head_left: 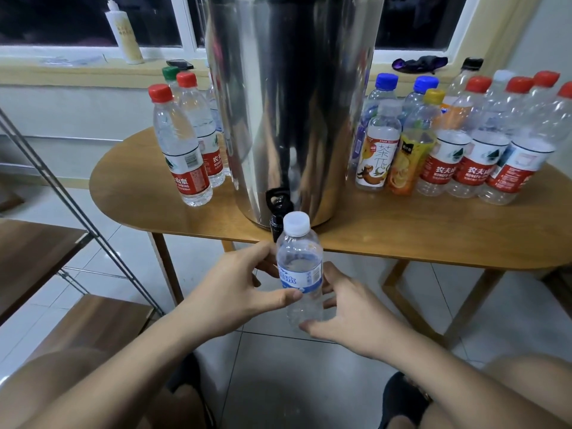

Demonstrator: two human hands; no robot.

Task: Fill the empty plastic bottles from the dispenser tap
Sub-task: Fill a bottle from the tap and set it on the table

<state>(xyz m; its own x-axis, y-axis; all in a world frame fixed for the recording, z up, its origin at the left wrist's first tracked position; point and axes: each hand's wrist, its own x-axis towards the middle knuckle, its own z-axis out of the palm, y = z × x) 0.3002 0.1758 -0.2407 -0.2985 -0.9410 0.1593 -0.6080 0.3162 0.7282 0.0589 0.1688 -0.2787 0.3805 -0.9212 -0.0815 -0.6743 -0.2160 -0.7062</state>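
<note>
At far left a metal rack (46, 168) with wooden shelves stands on the tiled floor. Beyond it, on the windowsill, a white squeeze bottle (123, 35) stands upright. On the left part of the wooden tabletop (402, 224) stands a small cluster of capped water bottles (185, 150), most with red caps and one with a green cap. Just beside them, in the middle, rises a tall stainless steel dispenser (291, 103) with its black tap (278, 209) over the near edge of the tabletop.

Below and just in front of the tap, out past that edge and over the floor, a clear plastic bottle (300, 267) with a white cap and a blue label is held upright. The cap is on and the bottle looks empty. The left hand (238, 286) grips its labelled middle, thumb in front and fingers (266, 249) behind. The right hand (349, 311) holds its lower part, fingers curled round the back and thumb near the base.

To the right of the dispenser stands a crowd of capped bottles (483, 144), among them a tea bottle (379, 147) and a yellow-capped juice bottle (414, 144). Dark cloth (418, 63) lies on the sill behind them.
</note>
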